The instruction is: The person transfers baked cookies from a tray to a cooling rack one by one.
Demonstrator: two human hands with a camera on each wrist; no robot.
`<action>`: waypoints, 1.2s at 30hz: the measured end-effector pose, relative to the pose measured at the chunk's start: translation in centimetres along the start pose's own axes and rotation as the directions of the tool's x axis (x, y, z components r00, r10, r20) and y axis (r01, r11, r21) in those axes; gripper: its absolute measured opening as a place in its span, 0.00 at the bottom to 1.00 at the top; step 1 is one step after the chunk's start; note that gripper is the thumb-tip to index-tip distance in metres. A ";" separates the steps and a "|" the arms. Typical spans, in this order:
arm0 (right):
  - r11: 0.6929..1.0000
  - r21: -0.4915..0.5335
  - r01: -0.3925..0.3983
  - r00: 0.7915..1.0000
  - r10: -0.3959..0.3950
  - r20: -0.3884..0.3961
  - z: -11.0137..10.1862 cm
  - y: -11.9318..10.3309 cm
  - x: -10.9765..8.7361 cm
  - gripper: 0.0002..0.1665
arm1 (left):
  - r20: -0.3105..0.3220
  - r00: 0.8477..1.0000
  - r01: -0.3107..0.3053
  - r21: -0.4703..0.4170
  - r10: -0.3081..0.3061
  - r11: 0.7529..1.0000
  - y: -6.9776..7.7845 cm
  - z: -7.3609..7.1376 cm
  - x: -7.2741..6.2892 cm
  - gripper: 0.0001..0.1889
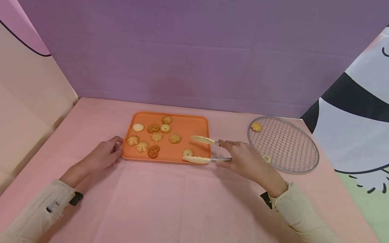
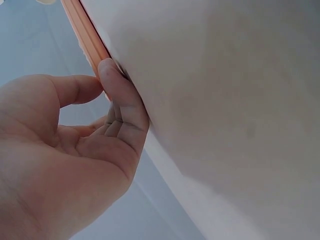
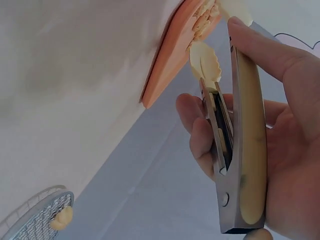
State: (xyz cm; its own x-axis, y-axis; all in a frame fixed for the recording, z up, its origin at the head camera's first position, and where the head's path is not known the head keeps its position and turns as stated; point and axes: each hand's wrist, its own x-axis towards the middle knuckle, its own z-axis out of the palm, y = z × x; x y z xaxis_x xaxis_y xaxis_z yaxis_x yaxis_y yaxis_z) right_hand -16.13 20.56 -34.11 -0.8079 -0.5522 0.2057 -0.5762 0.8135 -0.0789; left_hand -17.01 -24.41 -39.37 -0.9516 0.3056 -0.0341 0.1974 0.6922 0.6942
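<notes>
My left hand (image 1: 100, 156) pinches the left edge of an orange tray (image 1: 194, 125) between thumb and fingers, which the left wrist view shows close up. Several cookies lie on the tray: pretzel-shaped, swirled, round and ring-like ones. My right hand (image 1: 247, 159) grips metal tongs (image 3: 250, 135) with cream-coloured tips. The tong arms are spread apart over the tray's right part. A round cookie with a hole (image 1: 188, 152) lies right by the lower tip, partly covered by it. A plain round cookie (image 1: 175, 138) sits left of the upper tip.
To the right lies a round wire mesh rack (image 1: 285, 145) with a yellow swirled cookie (image 1: 256, 127) at its upper left and a small ring cookie (image 1: 266, 158) at its lower left, near my right wrist. A purple wall (image 1: 194, 67) stands behind the pink table (image 1: 158, 202).
</notes>
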 end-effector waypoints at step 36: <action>0.997 0.069 -0.029 0.999 0.027 0.030 1.0 0.1 0.9 0.31 | 0.004 0.999 0.042 0.058 -0.043 0.997 0.3 0.2 0.0 0.19</action>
State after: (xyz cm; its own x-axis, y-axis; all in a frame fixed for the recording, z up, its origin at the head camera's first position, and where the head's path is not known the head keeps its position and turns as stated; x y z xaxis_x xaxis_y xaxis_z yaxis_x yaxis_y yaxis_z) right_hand -17.00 19.92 -34.92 -0.8264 -0.5355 0.1740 -0.5598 0.8145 -0.1521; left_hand -16.95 -24.10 -39.29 -0.9581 0.2787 -0.0667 0.1703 0.7411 0.6495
